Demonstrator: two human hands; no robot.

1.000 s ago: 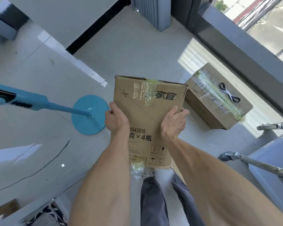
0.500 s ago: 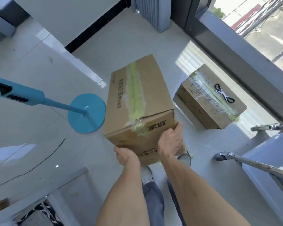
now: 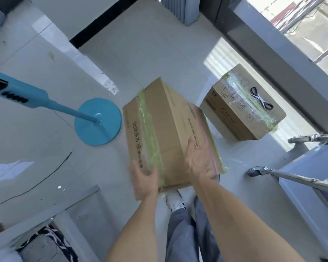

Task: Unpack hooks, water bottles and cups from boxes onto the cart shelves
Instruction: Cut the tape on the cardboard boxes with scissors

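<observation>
A taped cardboard box (image 3: 170,125) is tilted above the floor in front of me, its green-taped seam facing up. My left hand (image 3: 145,181) grips its near bottom-left corner. My right hand (image 3: 200,161) lies flat with spread fingers on its right face. A second sealed cardboard box (image 3: 240,114) sits on the floor to the right, with black scissors (image 3: 261,100) lying on top. The cart (image 3: 311,171), a pale shelf with chrome tubing, stands at the right edge.
A blue round stand base (image 3: 98,121) with a blue pole (image 3: 27,95) sits on the floor to the left. A window wall (image 3: 273,53) runs along the right. My shoe (image 3: 175,202) and trouser legs are below the box. A grey frame (image 3: 64,205) lies at lower left.
I have turned the box from upright with its printed face toward me to lying tilted with the taped seam up. My hands shifted to its near end and it moved lower.
</observation>
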